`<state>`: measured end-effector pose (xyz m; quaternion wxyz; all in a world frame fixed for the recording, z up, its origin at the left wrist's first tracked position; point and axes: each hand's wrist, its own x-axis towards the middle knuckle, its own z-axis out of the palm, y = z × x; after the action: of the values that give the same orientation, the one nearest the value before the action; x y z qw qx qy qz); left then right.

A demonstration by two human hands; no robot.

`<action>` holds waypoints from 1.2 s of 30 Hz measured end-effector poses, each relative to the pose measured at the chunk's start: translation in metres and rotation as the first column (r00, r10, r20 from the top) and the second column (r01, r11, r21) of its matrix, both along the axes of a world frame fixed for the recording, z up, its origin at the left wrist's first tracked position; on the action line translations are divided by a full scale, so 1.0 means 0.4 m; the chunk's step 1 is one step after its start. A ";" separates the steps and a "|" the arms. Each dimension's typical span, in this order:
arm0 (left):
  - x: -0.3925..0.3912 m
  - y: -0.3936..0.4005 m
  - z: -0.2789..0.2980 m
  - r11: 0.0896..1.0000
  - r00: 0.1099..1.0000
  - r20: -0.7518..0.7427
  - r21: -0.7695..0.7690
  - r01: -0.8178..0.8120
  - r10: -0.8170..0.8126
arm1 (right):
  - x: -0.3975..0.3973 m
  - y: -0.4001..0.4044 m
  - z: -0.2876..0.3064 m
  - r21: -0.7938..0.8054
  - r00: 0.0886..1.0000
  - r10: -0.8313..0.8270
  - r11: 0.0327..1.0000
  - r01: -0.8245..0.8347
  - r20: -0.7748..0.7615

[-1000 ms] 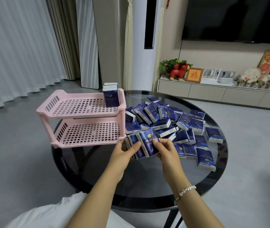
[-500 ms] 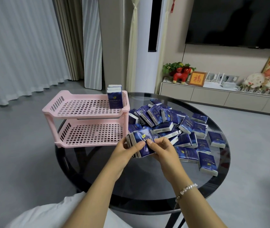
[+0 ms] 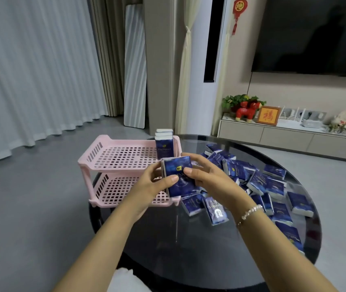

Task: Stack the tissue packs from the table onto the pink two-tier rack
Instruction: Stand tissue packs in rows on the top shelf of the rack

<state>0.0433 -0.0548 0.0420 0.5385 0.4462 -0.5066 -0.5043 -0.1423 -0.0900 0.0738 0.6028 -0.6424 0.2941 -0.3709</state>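
Observation:
A bundle of blue tissue packs (image 3: 178,178) is held upright in the air in front of the pink two-tier rack (image 3: 113,161). My left hand (image 3: 153,186) grips its left side and my right hand (image 3: 208,178) grips its right side, thumbs on the front face. A few packs (image 3: 164,143) stand upright at the right end of the rack's top tier. The lower tier shows no packs. Many loose blue packs (image 3: 267,184) lie in a heap on the round black glass table (image 3: 189,249), right of the rack.
The rack stands at the table's left edge. A grey floor surrounds the table. Behind are white curtains (image 3: 31,70), a leaning white panel (image 3: 135,68), and a low TV cabinet (image 3: 294,135) with a red horse figure and ornaments under a wall television.
Both hands have lifted the bundle of packs off the table and brought it up and left, level with the rack's top tier. The camera view has tilted upward.

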 end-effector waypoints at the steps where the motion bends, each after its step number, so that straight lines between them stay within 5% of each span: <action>1: 0.014 -0.008 0.017 1.000 1.000 0.019 -0.017 -0.014 0.014 | 0.011 -0.014 0.015 -0.019 1.000 0.007 1.000 -0.007 -0.011; 19: 0.157 -0.197 0.079 0.999 0.962 0.271 -0.023 0.033 -0.025 | 0.133 -0.192 0.043 -0.251 0.981 -0.075 0.968 0.028 -0.180; 32: 0.152 -0.228 0.106 0.997 0.792 0.610 -0.032 0.065 -0.032 | 0.127 -0.240 0.055 -0.355 0.908 -0.154 0.935 0.006 -0.389; 36: 0.149 -0.222 0.104 0.999 0.677 0.736 -0.029 0.030 0.001 | 0.120 -0.241 0.050 -0.435 0.842 -0.228 0.900 -0.008 -0.489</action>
<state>0.1030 -0.1436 0.0834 0.2938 0.5969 -0.6934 -0.2767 -0.0943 -0.1864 0.0937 0.3229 -0.8151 0.3987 -0.2691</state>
